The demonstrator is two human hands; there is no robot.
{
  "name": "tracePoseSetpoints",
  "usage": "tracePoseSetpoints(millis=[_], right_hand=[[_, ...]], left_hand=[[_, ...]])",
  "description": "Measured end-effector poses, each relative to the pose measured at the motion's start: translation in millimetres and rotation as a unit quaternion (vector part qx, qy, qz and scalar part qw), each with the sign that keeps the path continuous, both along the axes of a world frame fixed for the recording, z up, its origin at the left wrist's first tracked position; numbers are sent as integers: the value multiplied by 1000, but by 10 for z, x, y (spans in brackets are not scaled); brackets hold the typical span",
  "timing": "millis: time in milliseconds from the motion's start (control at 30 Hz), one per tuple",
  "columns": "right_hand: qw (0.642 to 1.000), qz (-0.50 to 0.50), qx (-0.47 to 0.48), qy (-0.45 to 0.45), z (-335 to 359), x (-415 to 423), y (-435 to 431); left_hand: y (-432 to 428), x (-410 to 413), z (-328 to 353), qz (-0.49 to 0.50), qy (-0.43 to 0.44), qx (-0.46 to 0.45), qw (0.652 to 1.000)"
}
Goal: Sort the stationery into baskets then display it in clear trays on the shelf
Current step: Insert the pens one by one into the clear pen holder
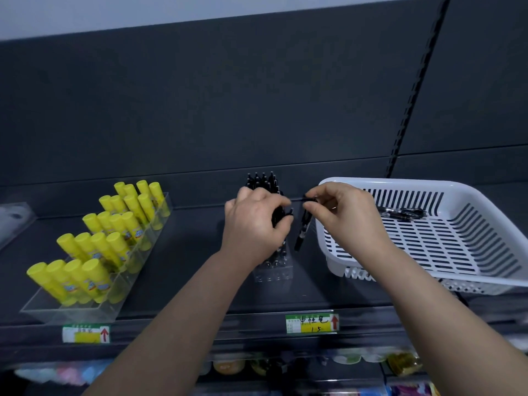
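Black pens [263, 181] in clear tray [274, 274], left hand [254, 221] gripping; right hand [345, 212] pinches single pen [301, 230] near slotted basket [428, 184].

Yellow glue sticks [97, 241], black pens [263, 181], white slotted basket [445, 247], dark grey shelf [185, 252].

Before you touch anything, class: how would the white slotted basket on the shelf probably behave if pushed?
The white basket is likely light: it is thin slotted plastic holding only a few black pens. It would probably slide easily on the smooth shelf. The round pens may well roll about inside it.
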State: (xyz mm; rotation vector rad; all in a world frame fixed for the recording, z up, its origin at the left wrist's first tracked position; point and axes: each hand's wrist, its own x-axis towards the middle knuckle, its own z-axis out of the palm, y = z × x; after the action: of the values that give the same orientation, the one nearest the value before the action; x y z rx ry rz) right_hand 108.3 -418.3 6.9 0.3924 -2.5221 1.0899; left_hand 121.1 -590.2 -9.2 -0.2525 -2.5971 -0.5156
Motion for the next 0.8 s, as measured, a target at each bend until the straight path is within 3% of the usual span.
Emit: tracePoseSetpoints(millis=[233,433,800], right_hand=[[1000,-3,-9,-28,-64,6,56],[998,25,-48,-24,-65,-7,23],[999,44,6,4,-30,-44,-165]], left_hand=[[102,-52,38,-18,38,-90,995],[-17,-4,28,30,50,-35,998],[-104,29,68,77,-37,2,996]])
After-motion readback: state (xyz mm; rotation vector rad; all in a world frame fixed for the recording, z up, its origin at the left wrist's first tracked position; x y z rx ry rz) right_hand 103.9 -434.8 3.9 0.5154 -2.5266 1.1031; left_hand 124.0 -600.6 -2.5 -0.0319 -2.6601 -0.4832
